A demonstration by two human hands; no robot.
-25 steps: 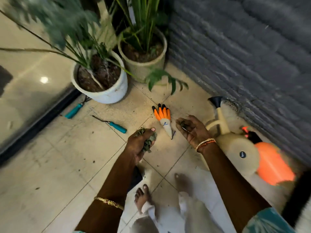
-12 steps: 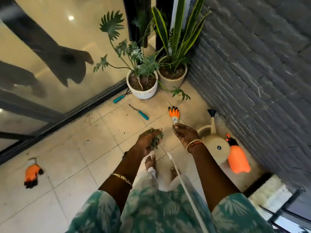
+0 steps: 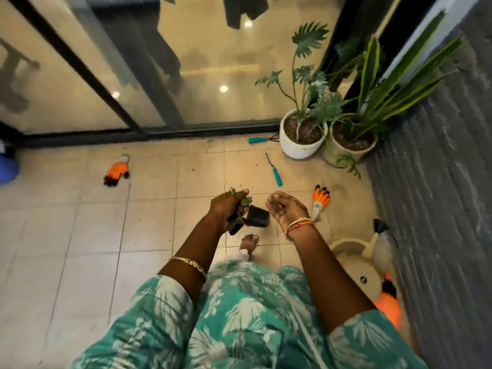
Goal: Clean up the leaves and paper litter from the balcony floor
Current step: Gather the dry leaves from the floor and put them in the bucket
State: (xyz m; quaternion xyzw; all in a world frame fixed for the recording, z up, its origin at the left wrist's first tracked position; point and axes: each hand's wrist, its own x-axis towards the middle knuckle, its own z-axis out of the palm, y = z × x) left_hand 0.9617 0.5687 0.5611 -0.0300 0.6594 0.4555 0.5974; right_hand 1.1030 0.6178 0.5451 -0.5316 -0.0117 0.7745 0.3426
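My left hand [image 3: 225,209] grips a bunch of dry green leaves [image 3: 243,202] at about waist height above the beige tiled floor [image 3: 149,222]. My right hand [image 3: 286,210] is held beside it, palm up and fingers curled, with a few small dark scraps [image 3: 278,206] pinched in it. A small black object [image 3: 257,215] shows between and below the two hands; what it is cannot be told. Small bits of leaf litter [image 3: 239,185] lie on the tiles just ahead of my hands.
Two potted plants, white pot [image 3: 300,145] and beige pot [image 3: 351,149], stand in the far right corner. Teal-handled tools [image 3: 275,174] [image 3: 259,140] and orange gloves [image 3: 117,171] [image 3: 320,199] lie on the floor. A beige watering can [image 3: 364,270] and orange sprayer [image 3: 388,307] sit by the grey wall.
The view rose and swung left as I stood up from a crouch. Both hands kept their leaves and scraps and stayed close together.
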